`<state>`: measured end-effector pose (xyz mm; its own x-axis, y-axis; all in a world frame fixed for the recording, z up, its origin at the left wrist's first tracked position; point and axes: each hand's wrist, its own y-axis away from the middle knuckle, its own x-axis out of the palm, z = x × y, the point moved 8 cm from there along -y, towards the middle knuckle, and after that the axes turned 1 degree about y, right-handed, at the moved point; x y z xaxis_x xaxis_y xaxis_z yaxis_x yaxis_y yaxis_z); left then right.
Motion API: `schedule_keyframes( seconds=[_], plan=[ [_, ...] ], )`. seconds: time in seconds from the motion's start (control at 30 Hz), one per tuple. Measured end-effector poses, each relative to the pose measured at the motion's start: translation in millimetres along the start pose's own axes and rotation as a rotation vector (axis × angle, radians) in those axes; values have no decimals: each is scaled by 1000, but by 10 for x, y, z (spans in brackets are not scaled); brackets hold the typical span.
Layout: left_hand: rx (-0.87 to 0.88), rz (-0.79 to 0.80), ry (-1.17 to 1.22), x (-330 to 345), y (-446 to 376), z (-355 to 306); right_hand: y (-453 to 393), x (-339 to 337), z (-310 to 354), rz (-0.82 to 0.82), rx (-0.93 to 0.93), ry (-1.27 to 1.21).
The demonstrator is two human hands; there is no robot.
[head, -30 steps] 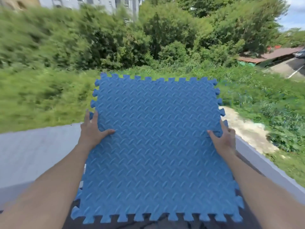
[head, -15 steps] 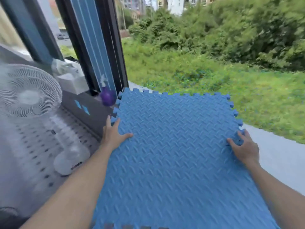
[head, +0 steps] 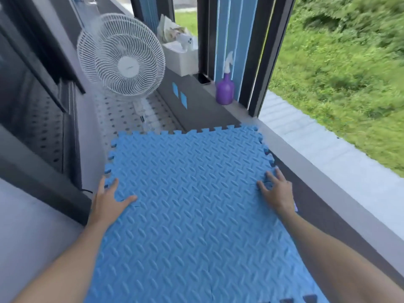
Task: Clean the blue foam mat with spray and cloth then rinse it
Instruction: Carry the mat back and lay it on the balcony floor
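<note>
1. Blue foam mat (head: 192, 204), bumpy on top with puzzle teeth round the edge, was held out flat in front of the body, with its right side over the dark ledge (head: 341, 217).
2. Was gripped on both sides, about halfway along.
3. Left hand (head: 109, 202) was clamped on the left edge: thumb lay on top, pointing in; other fingers were spread along the toothed edge.
4. Right hand (head: 276, 191) was clamped on the right edge: fingers lay apart on top; could not tell where the thumb was.
5. Both bare arms reached in from the bottom corners.
6. Purple spray bottle (head: 225, 88) with a white trigger top stood upright on the ledge past the far edge of the mat, well apart from it, just beside a dark window post (head: 265, 57).
7. White fan (head: 121, 54) stood on the dotted floor (head: 122, 119) to the left of the bottle, face turned this way.
8. White box (head: 182, 59) with papers in it sat behind the fan.
9. Green grass (head: 341, 68) lay outside, to the right of the ledge.
10. Was a bit blurry everywhere.
</note>
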<state>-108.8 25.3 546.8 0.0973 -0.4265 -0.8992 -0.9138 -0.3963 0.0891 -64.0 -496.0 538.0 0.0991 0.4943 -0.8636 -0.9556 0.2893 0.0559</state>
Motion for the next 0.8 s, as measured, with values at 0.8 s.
schedule_keyframes(
  seconds=[0.8],
  plan=[
    [-342, 191, 52, 5668, -1100, 3085, -1619, 6153, -2145, 404, -115, 218]
  ],
)
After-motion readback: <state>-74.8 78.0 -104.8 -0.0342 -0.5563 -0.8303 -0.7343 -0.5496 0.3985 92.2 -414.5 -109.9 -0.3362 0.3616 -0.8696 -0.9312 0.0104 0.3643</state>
